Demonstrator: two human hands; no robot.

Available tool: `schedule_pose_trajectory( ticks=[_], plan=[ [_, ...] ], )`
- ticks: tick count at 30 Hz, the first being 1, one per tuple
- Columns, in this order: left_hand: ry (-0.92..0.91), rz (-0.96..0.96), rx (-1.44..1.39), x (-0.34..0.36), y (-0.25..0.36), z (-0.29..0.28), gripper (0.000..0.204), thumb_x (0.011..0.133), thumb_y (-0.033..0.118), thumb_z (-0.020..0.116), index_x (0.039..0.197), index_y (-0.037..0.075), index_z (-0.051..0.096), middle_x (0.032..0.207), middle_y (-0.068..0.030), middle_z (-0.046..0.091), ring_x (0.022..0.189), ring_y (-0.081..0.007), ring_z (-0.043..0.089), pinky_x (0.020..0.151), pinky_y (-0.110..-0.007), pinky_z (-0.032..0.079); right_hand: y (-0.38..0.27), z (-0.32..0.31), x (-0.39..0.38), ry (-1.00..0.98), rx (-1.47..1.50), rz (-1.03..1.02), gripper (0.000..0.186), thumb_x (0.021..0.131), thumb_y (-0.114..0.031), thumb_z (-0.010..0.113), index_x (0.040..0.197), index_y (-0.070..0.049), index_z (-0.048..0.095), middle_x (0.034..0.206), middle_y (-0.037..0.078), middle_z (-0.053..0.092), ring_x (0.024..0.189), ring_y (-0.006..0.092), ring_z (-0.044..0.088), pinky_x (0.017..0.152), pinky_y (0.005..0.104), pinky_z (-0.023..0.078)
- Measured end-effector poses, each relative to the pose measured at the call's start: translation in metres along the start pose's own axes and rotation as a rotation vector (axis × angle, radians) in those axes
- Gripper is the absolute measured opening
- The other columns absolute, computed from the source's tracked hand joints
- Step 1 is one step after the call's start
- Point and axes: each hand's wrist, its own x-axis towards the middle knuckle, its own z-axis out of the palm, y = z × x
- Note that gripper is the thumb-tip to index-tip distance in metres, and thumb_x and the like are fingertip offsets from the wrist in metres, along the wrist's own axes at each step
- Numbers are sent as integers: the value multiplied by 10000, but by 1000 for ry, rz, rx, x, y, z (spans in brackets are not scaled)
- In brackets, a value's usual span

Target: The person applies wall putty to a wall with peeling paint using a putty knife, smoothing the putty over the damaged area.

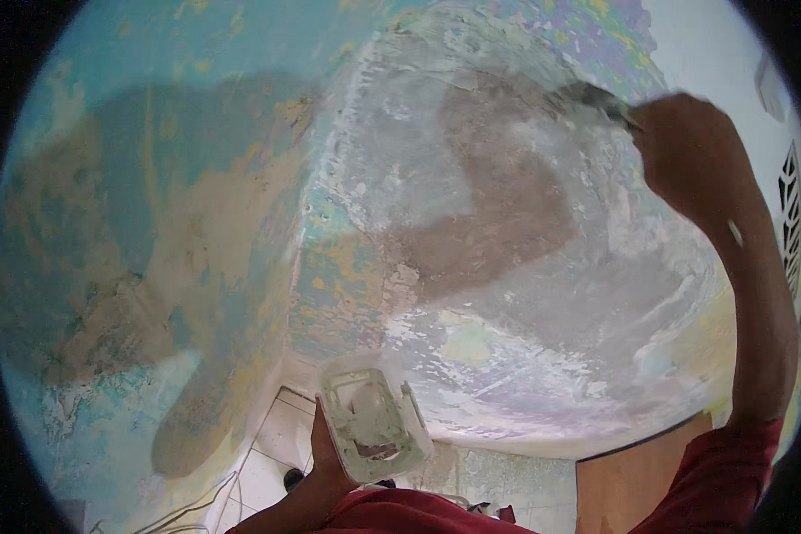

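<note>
My right hand (690,147) is raised at the upper right, its fingers closed round a putty knife (601,101). The knife's dark blade lies at the upper edge of a grey plastered patch (605,258) on the wall; its tip is blurred. Low in the middle, my left hand (326,454) grips a translucent plastic tub (392,467) by its left side. Pale paste is smeared over the tub's inside, which is tilted toward me. Part of the left hand is hidden behind the tub.
Peeling turquoise and yellow paint covers the wall (222,205) on the left, which meets the patched wall at a corner. Below are pale floor tiles (276,436), a brown wooden panel (645,472) and loose cables (191,509). A dark lattice (788,196) stands far right.
</note>
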Motion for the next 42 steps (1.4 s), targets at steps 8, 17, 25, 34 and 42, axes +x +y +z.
schedule_pose_trajectory(
  ticks=[8,17,25,34,42],
  plan=[
    [131,-10,20,-7,11,-10,855,920,765,405,1531,167,380,1460,-144,494,1311,-394,508,1090,-622,400,-41,26,-19,329,449,-82,288,929,-120,664,1212,-86,704,889,135,679,698,265,661,626,398,549],
    [97,88,-21,-11,18,-16,813,933,722,448,1506,146,406,1444,-165,499,1286,-397,525,1045,-639,429,-113,3,87,588,287,-214,312,866,-42,650,1170,-63,716,976,195,720,838,307,741,698,397,607],
    [-43,-8,-100,10,17,-22,864,930,754,392,1534,136,371,1464,-156,492,1308,-396,517,1071,-613,426,-118,-8,90,376,-16,-236,282,899,-59,637,1167,-82,721,938,172,726,773,248,739,696,382,606],
    [45,43,-113,-5,27,-22,871,928,764,381,1526,131,375,1441,-161,510,1292,-395,527,1061,-616,431,-95,-16,60,299,-43,-153,298,899,-9,620,1168,-82,725,972,182,735,794,248,744,712,364,611],
    [93,57,-61,-1,20,-26,846,921,727,468,1522,138,378,1447,-174,492,1263,-409,542,1043,-637,434,-122,-13,102,420,55,-215,302,909,9,596,1169,-72,728,989,153,743,826,267,745,727,382,610]
  ],
)
